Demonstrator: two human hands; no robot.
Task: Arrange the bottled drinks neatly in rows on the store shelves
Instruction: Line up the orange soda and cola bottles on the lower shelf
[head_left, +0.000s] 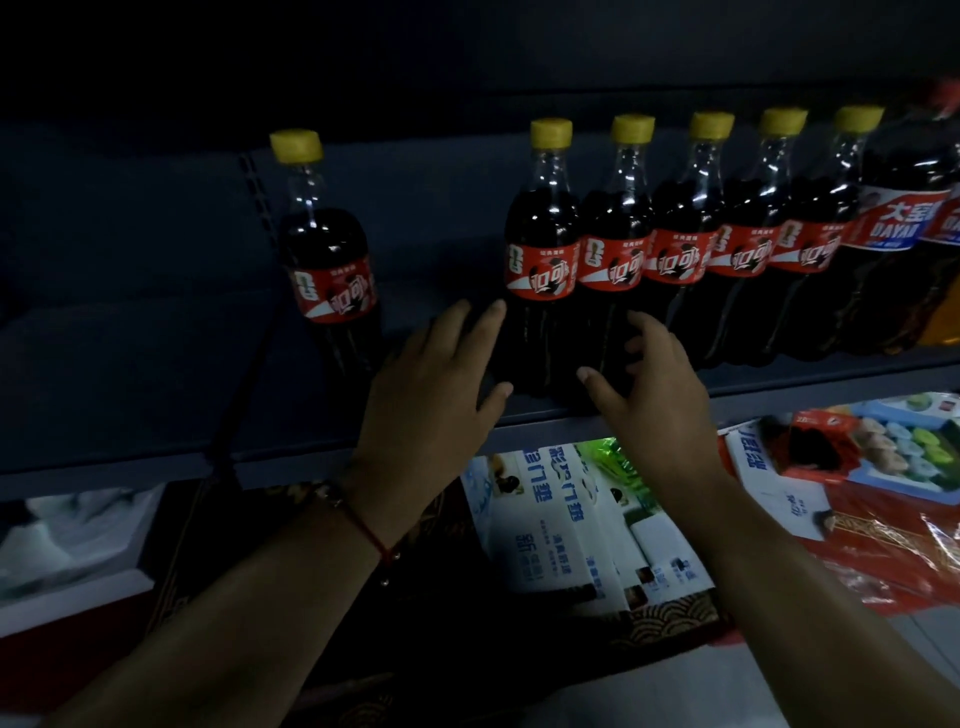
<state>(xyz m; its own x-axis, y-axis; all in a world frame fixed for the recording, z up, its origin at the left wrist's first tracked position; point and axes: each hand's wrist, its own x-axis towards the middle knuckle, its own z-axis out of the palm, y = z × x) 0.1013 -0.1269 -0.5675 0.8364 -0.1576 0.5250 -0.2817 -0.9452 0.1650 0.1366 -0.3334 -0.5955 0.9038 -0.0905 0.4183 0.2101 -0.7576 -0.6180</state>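
At frame centre, my left hand and right hand flanked the end bottle, fingers spread, holding nothing. A careless nudge risked toppling the row rightward off the shelf.

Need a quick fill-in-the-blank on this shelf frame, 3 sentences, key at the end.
1. The cola bottles' caps are ____.
2. ____ cola bottle stands alone, left of the row.
3. The left hand and right hand flank the row's ____ bottle, fingers spread, no grip on it.

Missing words: yellow; One; leftmost
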